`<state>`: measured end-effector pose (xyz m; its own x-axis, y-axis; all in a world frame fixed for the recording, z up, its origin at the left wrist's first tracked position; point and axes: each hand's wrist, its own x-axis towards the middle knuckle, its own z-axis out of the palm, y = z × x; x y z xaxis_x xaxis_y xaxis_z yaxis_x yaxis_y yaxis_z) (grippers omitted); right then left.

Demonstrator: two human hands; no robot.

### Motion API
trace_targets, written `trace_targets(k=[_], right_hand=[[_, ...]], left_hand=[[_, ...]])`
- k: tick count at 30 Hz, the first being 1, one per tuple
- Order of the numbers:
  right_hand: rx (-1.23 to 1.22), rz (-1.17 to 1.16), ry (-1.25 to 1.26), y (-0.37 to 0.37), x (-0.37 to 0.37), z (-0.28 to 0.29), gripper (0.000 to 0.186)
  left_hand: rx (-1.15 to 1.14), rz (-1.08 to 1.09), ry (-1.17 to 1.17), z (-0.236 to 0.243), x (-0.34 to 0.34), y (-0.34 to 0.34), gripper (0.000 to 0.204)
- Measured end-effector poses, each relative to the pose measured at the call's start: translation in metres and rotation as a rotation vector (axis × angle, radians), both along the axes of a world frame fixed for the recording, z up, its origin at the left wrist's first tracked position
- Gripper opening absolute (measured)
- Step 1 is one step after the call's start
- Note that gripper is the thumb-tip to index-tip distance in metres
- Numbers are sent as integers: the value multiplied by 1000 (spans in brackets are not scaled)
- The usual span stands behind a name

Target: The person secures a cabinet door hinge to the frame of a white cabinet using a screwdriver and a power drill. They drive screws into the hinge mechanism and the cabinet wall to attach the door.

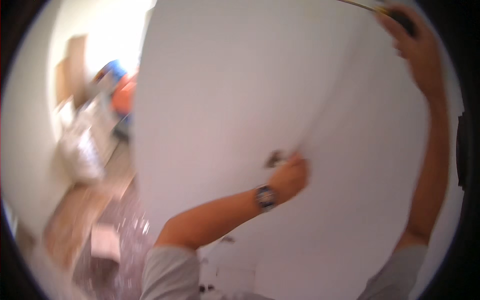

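Note:
My right hand (415, 45) is raised high at the upper right. Its fingers are closed round the black handle of a screwdriver-like tool (402, 21), which has a yellow collar and a thin shaft running out past the top edge. My left hand (291, 176), with a dark watch (265, 197) on its wrist, is closed close to the pale wall surface (215, 100). Just left of its fingertips is a dark hole-like patch (274, 159). Blur hides what those fingers hold, if anything. A faint straight streak runs between the two hands along the surface.
At the left, a white sack (85, 155), an orange thing (124, 95) and upright brown boards (75, 67) stand by a side wall. A pale square piece (105, 242) lies on a dark sheet over the brown floor. Another small dark patch (228, 239) marks the wall lower down.

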<state>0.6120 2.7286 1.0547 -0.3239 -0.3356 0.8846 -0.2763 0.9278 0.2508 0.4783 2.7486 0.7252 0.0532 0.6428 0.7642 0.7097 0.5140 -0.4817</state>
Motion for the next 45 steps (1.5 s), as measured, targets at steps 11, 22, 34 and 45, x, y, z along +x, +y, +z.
trace_targets(k=[11,22,34,45], right_hand=[[-80,-464,507,48,107,146,32],[17,-559,529,67,75,213,36],[-41,-526,383,57,71,195,39],[-3,-579,472,70,63,202,35]], left_hand=[[-114,-134,14,28,46,-19,11],[-80,-263,-20,36,33,-23,2],[-70,-250,-31,33,25,-23,8],[-63,-237,-16,35,21,-15,6]])
